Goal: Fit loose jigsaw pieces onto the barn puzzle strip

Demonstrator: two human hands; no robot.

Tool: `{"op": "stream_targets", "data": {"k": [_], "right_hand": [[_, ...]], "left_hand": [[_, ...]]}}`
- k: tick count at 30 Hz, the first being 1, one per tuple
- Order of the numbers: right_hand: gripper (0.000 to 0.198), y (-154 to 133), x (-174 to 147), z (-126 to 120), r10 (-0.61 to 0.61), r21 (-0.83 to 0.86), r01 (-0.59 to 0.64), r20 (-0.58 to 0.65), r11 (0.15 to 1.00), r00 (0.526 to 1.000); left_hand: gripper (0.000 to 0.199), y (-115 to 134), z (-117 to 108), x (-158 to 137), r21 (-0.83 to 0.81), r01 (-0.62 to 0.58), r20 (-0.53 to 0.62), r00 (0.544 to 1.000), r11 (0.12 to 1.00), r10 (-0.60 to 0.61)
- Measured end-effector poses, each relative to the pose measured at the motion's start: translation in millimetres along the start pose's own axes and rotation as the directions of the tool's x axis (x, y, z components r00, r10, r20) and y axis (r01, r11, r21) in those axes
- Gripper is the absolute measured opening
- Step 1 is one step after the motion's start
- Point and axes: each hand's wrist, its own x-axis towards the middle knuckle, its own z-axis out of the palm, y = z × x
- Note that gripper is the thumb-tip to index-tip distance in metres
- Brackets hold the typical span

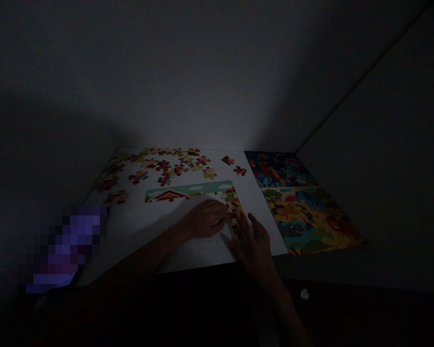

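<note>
A partly joined jigsaw puzzle (197, 188) lies on a white table. Its top strip shows sky and a red roof, and a column of pieces runs down the right side. My left hand (206, 219) rests beside that column, fingers bent together, fingertips at the puzzle pieces (232, 206). Whatever is under those fingertips is hidden. From the other side my right hand (256, 243) reaches over the column's lower end. Its fingers are apart, some lying along the pieces, and I make out nothing held in it. The scene is very dark.
Many loose puzzle pieces (162, 165) spread over the back left of the table (137, 241). Two finished animal puzzles, a dark one (280, 168) and a yellow one (311, 217), lie at right. A pixelated glowing screen (70, 246) stands front left. Walls border the table.
</note>
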Motion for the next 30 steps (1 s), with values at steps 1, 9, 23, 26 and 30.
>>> {"op": "stream_targets", "data": {"k": [1,9,23,26,30], "right_hand": [[0.065,0,3,1,-0.03,0.008,0.03,0.036,1.0,0.999],[0.063,66,9,-15,0.131,0.244,-0.16,0.133,0.957,0.983],[0.048,35,25,-10,-0.134,0.152,0.106,0.187,0.983,0.973],[0.048,33,25,-4,-0.181,0.066,0.173,0.155,0.983,0.971],[0.045,33,24,0,-0.182,0.004,0.183,0.105,0.983,0.978]], "left_hand": [[0.028,-12,-7,-5,0.046,0.114,-0.02,0.993,0.992,-0.113],[0.03,-86,-51,-59,0.205,0.666,-0.095,0.743,0.717,-0.663],[0.038,-89,-29,-62,0.247,0.569,-0.058,0.817,0.784,-0.574],[0.036,-87,-28,-61,0.162,0.543,-0.044,0.838,0.824,-0.543],[0.032,-84,-30,-55,0.119,0.501,-0.021,0.864,0.857,-0.502]]}}
